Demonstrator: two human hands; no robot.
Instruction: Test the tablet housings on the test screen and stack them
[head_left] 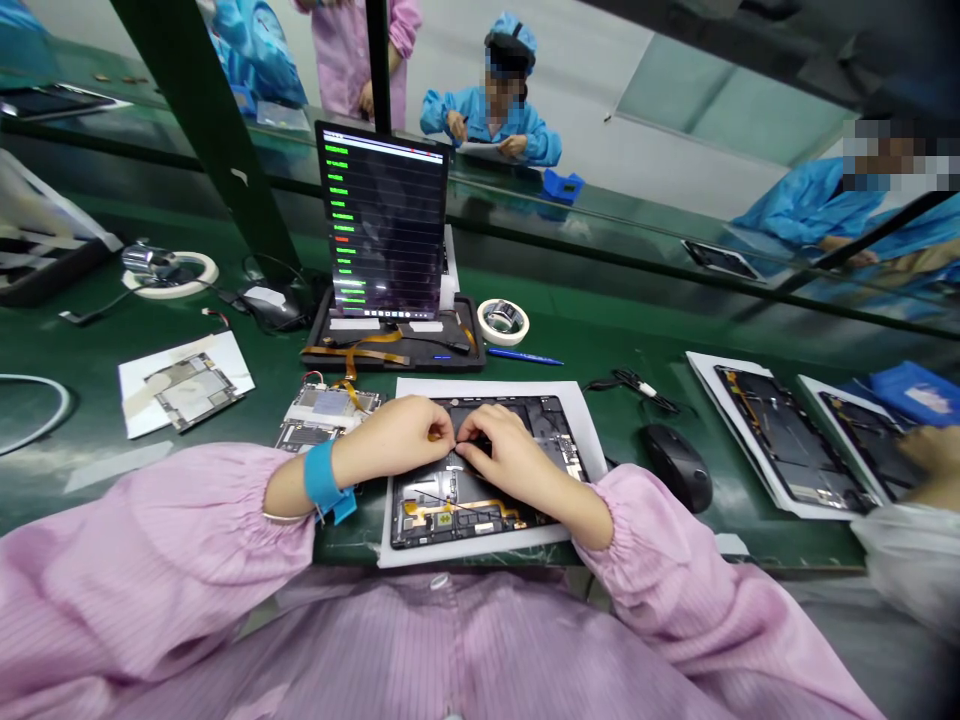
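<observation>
An opened tablet (480,500) lies on a white sheet (589,430) in front of me, its black inside and gold flex cables facing up. Over its middle my left hand (412,432) and my right hand (502,442) meet with fingertips pinched close together. Whatever sits between the fingertips is too small or hidden to make out. A blue wrist strap (322,478) circles my left wrist. Left of the tablet, partly behind my left forearm, a bare circuit board (319,415) is joined by an orange flex cable (349,375) to the screen stand.
An upright screen (386,230) stands in a black tray (465,350) behind the tablet. Nearby are a tape roll (484,322), a blue pen (525,357) and a black mouse (676,468). Another opened tablet (795,435) lies right, near a co-worker's hand (934,455). Several people work across the bench.
</observation>
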